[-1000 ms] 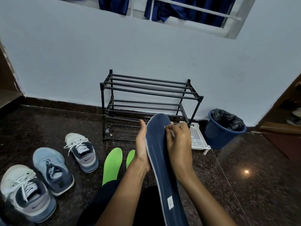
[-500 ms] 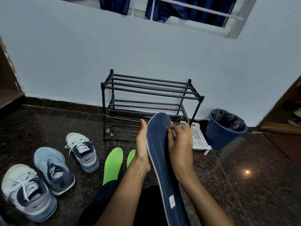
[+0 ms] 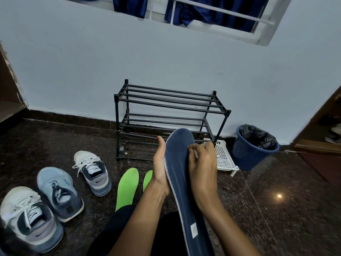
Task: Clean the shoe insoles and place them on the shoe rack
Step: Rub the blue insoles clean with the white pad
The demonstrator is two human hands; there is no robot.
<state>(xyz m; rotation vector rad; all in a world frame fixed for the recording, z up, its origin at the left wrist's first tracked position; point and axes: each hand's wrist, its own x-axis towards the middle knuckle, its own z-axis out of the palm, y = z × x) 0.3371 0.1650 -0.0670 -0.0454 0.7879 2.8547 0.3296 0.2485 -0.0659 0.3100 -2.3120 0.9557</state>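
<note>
A dark blue insole point(image 3: 178, 174) stands tilted above my lap, toe end up in front of the rack. My left hand point(image 3: 160, 169) holds it from behind along its left edge, thumb up, with the fingers hidden by the insole. My right hand point(image 3: 202, 163) lies against the insole's upper right face, fingers curled round a small white thing point(image 3: 196, 154) that is mostly hidden. Two green insoles point(image 3: 127, 187) lie on the floor. The black tube shoe rack point(image 3: 166, 108) stands against the wall with bare shelves.
Three sneakers point(image 3: 59, 193) sit on the dark granite floor at the left. A white perforated plastic basket point(image 3: 224, 157) and a blue bin with a black liner point(image 3: 253, 146) stand right of the rack. A wooden door frame point(image 3: 321, 130) is at the far right.
My right hand has shifted very slightly on the insole's upper part. My left hand and the insole stay where they were.
</note>
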